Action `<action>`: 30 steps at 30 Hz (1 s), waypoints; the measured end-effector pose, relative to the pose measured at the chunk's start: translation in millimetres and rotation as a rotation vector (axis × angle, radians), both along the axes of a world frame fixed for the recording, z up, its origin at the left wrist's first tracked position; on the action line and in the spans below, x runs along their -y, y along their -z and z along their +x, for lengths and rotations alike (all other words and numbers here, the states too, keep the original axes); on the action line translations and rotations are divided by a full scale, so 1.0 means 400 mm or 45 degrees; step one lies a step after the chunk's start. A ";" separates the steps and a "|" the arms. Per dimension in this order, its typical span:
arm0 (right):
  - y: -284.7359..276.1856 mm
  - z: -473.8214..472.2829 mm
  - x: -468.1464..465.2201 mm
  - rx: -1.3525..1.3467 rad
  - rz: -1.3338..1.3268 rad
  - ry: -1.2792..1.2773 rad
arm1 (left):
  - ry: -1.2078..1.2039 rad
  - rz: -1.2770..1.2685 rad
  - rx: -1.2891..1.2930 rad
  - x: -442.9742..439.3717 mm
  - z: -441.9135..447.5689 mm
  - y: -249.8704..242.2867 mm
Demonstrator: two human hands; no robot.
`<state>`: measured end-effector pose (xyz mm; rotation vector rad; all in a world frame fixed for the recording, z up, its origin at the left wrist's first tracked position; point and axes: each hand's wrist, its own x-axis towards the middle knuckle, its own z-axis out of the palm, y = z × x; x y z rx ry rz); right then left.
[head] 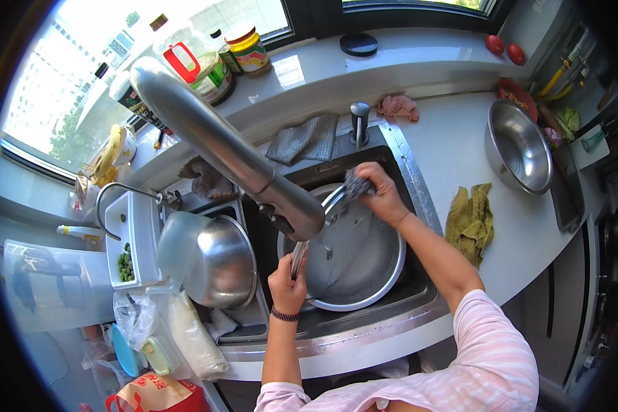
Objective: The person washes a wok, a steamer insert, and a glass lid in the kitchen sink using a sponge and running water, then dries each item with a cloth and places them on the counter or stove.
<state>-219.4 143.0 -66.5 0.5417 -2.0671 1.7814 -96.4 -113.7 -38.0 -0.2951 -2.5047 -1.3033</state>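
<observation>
In the sink (417,301) sits a large round metal basin (358,257). My left hand (288,286) grips the rim of a round metal piece (299,255), perhaps a lid, tilted over the basin. A grey scrubbing cloth (357,186) is in my right hand (383,195), pressed on the far part of that rim. The steel faucet (226,149) arches over the sink and hides part of the held piece. Whether water is running cannot be told.
A steel bowl (520,147) and an olive cloth (470,224) lie on the right counter. Left of the sink basin are another steel bowl (221,262), a white tub (134,198) and a filled bag (195,335). Jars (248,51) line the windowsill.
</observation>
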 end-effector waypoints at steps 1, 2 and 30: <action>-0.074 0.022 0.038 -0.008 0.146 -0.064 | -0.012 -0.004 0.012 0.009 0.007 0.008; -0.140 0.040 0.074 -0.285 0.432 -0.169 | -0.026 -0.027 0.075 0.011 0.014 0.009; -0.009 -0.032 -0.033 -0.013 0.135 -0.007 | -0.037 0.111 0.230 0.040 -0.001 0.083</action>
